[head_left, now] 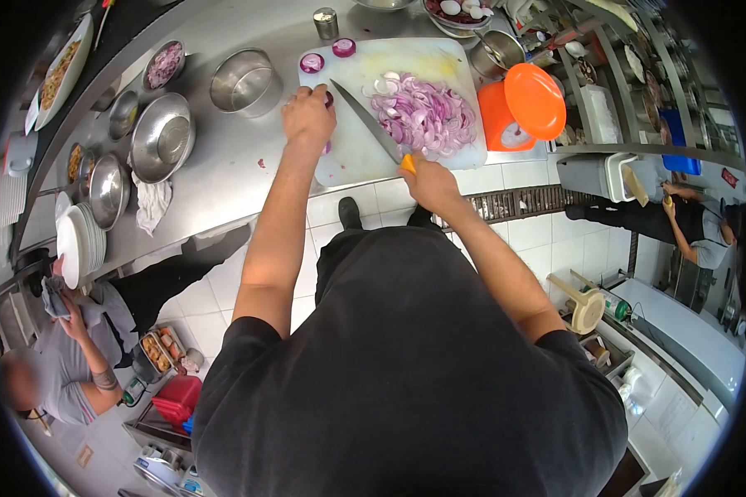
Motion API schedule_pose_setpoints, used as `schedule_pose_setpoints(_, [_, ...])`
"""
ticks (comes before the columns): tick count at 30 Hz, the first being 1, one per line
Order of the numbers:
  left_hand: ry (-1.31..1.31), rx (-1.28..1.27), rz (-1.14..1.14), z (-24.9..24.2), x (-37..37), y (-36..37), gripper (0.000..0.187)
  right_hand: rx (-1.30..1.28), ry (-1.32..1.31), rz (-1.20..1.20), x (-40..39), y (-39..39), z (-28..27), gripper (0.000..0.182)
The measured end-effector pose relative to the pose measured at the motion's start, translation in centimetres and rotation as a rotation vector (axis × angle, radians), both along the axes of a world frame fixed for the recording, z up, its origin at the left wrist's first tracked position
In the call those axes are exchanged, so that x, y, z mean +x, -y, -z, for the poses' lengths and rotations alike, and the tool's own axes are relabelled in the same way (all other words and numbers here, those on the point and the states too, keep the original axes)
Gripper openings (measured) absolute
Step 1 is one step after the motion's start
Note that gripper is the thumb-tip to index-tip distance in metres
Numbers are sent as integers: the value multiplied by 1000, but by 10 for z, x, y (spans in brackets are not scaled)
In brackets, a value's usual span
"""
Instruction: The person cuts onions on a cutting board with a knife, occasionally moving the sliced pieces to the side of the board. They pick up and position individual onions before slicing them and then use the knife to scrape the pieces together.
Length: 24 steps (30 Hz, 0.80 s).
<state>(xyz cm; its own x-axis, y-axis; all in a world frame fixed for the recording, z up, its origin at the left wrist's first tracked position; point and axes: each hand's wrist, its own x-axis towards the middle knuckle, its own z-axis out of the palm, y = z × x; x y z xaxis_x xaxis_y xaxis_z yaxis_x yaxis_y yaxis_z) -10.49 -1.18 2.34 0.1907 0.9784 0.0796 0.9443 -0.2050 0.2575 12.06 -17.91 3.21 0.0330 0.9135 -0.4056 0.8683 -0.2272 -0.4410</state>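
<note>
My left hand is closed around a red onion piece at the left side of the white cutting board. Yellow shows at the handle of the kitchen knife, which my right hand grips at the board's near edge. Its blade slants up and left, with the tip close to my left hand. Sliced red onion lies in a heap to the right of the blade. Two cut red onion pieces, one and another, rest at the board's far left corner.
An orange kitchen scale stands right of the board. To the left are a metal pot, a steel bowl and stacked plates. One co-worker holds a cloth at left; another person stands at right.
</note>
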Motion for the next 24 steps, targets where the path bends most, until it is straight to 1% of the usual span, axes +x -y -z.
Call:
schedule_pose_setpoints(4, [115,-78,132,5,5,2,44,33,82,32,20,-4,4,44])
schedule_pose_setpoints(6, [179,-117,224,4,16,19,43,43,80,16,27,-7,5,45])
schedule_pose_setpoints(9, [219,-147,359,4,36,47,46,50,95,13,23,-10,-2,44])
schedule_pose_setpoints(12, [320,-238,297,-1,46,64,52,76,109,15,16,-11,-13,41])
schedule_pose_setpoints(15, [373,-257,222,-7,44,70,54,89,122,-1,9,-11,-30,40])
schedule_pose_setpoints(20, [346,-300,229,-7,42,68,48,84,142,-50,0,-14,-58,38])
schedule_pose_setpoints(24, [346,-318,188,-1,42,68,44,38,182,-98,-10,-10,-63,39])
